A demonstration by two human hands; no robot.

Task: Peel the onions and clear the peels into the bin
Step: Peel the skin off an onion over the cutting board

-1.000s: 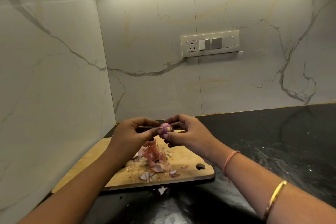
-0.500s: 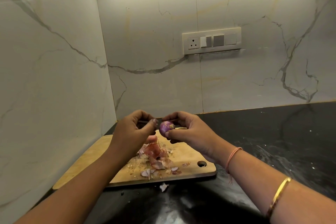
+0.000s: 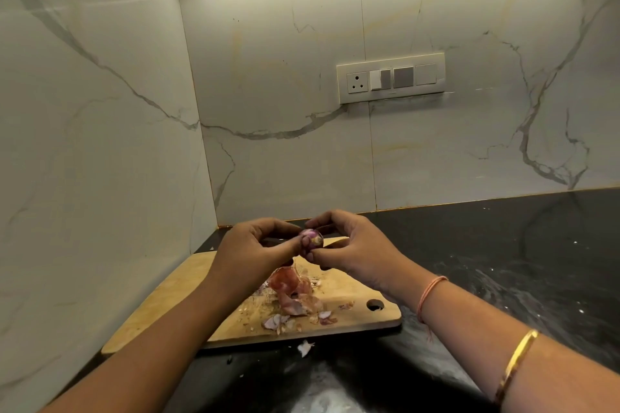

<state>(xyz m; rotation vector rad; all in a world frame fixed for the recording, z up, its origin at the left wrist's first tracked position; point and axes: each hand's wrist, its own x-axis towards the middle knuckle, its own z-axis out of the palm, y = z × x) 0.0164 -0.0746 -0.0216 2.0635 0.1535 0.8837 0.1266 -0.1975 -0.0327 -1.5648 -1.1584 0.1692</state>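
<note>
Now, with the right hand (image 3: 355, 245) gripping the onion (image 3: 312, 238) above the cutting board (image 3: 167, 318) and the left hand (image 3: 248, 248) pinching its skin, a slick surface could let it slip, scattering peels (image 3: 292, 292) onto the bench (image 3: 503, 261).

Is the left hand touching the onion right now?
Touching. In the head view the left hand presses its thumb tip on the onion, no gap showing, while the right hand pinches it from the other side.
</note>
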